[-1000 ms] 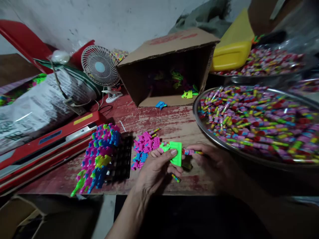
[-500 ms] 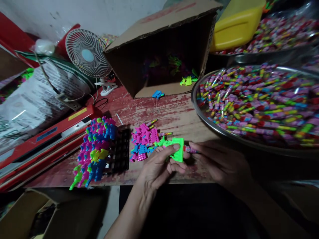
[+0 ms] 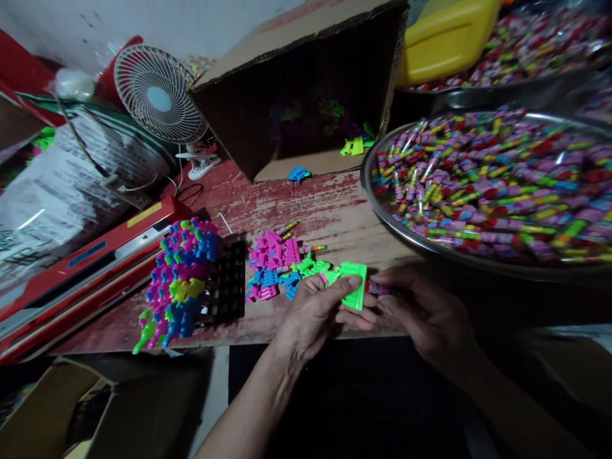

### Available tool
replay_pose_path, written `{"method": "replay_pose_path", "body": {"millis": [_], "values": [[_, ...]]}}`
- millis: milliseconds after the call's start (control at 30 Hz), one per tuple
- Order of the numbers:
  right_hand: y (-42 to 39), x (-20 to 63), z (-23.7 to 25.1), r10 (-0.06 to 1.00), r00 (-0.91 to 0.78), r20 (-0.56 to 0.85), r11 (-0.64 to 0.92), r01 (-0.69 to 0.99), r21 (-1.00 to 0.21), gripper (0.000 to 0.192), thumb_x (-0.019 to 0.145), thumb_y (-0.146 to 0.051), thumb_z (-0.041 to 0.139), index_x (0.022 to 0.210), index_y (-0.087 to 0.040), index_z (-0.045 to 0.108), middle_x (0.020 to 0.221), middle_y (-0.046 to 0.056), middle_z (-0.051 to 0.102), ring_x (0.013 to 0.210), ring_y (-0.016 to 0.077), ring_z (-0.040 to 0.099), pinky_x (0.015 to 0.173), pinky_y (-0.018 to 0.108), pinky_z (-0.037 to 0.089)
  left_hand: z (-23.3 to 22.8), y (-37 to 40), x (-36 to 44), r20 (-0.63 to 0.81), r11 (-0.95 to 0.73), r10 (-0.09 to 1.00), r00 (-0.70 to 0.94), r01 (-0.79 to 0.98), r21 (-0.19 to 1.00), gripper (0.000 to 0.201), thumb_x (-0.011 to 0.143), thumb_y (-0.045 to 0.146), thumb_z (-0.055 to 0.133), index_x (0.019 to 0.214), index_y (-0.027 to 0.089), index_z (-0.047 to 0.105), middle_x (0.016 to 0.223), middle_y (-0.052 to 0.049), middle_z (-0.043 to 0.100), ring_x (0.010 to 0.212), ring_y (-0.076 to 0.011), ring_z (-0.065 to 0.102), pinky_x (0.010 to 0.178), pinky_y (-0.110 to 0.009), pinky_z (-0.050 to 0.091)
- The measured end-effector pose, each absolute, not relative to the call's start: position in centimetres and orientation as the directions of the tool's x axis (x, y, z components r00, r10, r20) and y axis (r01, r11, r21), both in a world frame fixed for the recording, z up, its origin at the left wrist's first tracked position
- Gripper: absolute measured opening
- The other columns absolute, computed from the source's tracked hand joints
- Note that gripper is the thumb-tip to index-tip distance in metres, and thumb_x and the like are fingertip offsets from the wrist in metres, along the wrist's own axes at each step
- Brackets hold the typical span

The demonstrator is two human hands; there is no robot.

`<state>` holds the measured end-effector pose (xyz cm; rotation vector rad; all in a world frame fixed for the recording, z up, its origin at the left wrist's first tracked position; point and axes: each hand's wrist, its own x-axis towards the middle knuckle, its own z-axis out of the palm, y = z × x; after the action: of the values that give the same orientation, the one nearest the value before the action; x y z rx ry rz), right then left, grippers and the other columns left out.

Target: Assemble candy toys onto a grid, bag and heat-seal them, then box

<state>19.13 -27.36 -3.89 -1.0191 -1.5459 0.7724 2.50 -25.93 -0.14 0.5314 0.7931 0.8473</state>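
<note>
Worn red paint covers the wooden table (image 3: 306, 217), which carries a small white fan (image 3: 160, 95), an open cardboard box (image 3: 296, 83) lying on its side and a steel tray (image 3: 382, 210) heaped with wrapped candies. Near the front edge, the bright green plastic toy piece (image 3: 356, 290) is flat and blocky. The left hand (image 3: 313, 312) pinches it between thumb and fingers. The right hand (image 3: 423, 312), fingers curled closed, presses a pink candy stick (image 3: 377, 288) against the toy's right side.
</note>
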Motion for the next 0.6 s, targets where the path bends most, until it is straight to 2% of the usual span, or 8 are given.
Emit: {"method": "replay_pose_path", "body": {"millis": [133,233,367,500,600], "values": [[-27.4,18.9,-4.0,0.947,-0.061,0.316,0.322,0.155,-0.934,0.010,0.087,-0.016,0.058,0.093,-0.022,0.063,0.085,0.000,0.070,0.077,0.0123,0.069,0.068,0.018,0.056,-0.4,-25.8,2.6,-0.427,0.598,0.796,0.430,-0.446,0.666,0.020,0.072,0.021,0.077,0.077,0.003,0.071,0.070,-0.011,0.071,0.055,-0.0153,0.068,0.055,-0.020,0.059],[-27.3,18.9,-4.4,0.923,-0.073,0.379,0.386,0.202,-0.900,0.009,0.088,-0.015,0.056,0.091,-0.022,0.061,0.085,0.000,0.069,0.078,0.0119,0.067,0.069,0.019,0.054,-0.7,-25.8,2.7,-0.467,0.614,0.787,0.404,-0.431,0.661,0.024,0.070,0.024,0.079,0.068,0.003,0.069,0.064,-0.009,0.069,0.049,-0.0139,0.065,0.049,-0.018,0.056],[-27.1,19.2,-4.9,0.862,-0.188,0.471,0.507,0.276,-0.817,0.011,0.090,-0.014,0.055,0.095,-0.022,0.061,0.089,0.001,0.068,0.083,0.0132,0.066,0.075,0.024,0.052,-1.1,-25.9,3.0,-0.473,0.583,0.811,0.345,-0.407,0.703,0.022,0.073,0.024,0.075,0.069,0.004,0.068,0.062,-0.006,0.066,0.046,-0.0124,0.062,0.044,-0.018,0.053],[-27.0,19.3,-5.0,0.854,-0.218,0.473,0.520,0.324,-0.790,0.011,0.091,-0.014,0.053,0.094,-0.021,0.061,0.085,0.001,0.068,0.078,0.0130,0.065,0.073,0.025,0.051,-1.4,-26.2,3.3,-0.402,0.488,0.867,0.293,-0.343,0.803,0.024,0.078,0.028,0.072,0.073,0.005,0.069,0.068,-0.008,0.068,0.049,-0.0122,0.063,0.048,-0.020,0.054],[-27.0,19.2,-5.0,0.856,-0.208,0.474,0.517,0.384,-0.765,0.010,0.091,-0.015,0.054,0.095,-0.021,0.060,0.083,0.001,0.068,0.076,0.0129,0.064,0.074,0.025,0.051,-1.5,-26.3,3.4,-0.413,0.495,0.865,0.285,-0.351,0.795,0.026,0.076,0.030,0.073,0.071,0.005,0.068,0.072,-0.010,0.069,0.049,-0.0112,0.062,0.047,-0.018,0.051]]}}
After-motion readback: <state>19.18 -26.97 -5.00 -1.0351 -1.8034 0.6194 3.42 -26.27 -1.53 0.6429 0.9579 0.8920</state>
